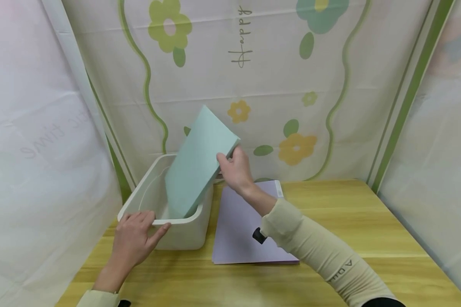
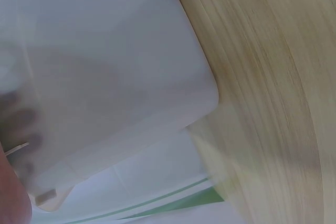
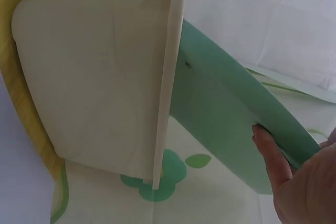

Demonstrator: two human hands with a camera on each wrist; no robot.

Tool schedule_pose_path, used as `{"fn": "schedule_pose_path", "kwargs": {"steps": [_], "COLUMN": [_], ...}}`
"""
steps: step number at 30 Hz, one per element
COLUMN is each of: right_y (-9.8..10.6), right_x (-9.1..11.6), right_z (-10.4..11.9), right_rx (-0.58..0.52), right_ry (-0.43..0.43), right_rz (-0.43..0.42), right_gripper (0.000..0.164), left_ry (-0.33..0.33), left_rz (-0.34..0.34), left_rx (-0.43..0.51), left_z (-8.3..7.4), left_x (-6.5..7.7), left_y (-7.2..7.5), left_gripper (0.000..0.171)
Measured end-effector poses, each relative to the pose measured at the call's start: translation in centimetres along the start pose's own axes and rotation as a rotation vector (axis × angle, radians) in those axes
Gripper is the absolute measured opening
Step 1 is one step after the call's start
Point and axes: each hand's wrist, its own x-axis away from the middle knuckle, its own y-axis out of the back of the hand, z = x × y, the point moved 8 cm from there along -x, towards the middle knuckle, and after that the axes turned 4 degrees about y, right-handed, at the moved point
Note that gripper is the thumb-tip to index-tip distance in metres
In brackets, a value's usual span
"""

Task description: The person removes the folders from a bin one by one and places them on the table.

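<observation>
A mint-green file folder with a thick edge stands tilted, its lower end inside a white plastic bin. My right hand pinches the folder's upper right edge, thumb on the face turned to me. In the right wrist view, fingers lie against the folder's other side, and the folder slants out past the bin rim. My left hand grips the bin's near left corner, fingers over the rim and thumb outside. Through the bin wall, the left wrist view shows those fingers as dark shapes.
Right of the bin, a purple folder with a white strip at its far corner lies flat on the wooden table, partly under my right forearm. Flower-printed cloth hangs close behind the bin, with more cloth at both sides.
</observation>
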Motion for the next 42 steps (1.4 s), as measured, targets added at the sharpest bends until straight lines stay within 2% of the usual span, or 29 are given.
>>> {"fn": "schedule_pose_path", "kwargs": {"steps": [5, 28, 42], "right_y": [0.6, 1.6, 2.5], "right_x": [0.6, 0.1, 0.1], "right_z": [1.9, 1.9, 2.3], "right_rx": [-0.017, -0.039, -0.113], "right_ry": [-0.02, -0.004, -0.023], "right_rz": [0.004, -0.011, -0.009], "right_gripper": [0.038, 0.04, 0.038], "left_ry": [0.002, 0.002, 0.004], "left_rz": [0.001, -0.001, 0.002], "left_rx": [0.004, 0.008, 0.002], "left_z": [0.1, 0.1, 0.2], "left_x": [0.0, 0.0, -0.1], "left_y": [0.1, -0.1, -0.1], "left_gripper": [0.053, 0.054, 0.052]}}
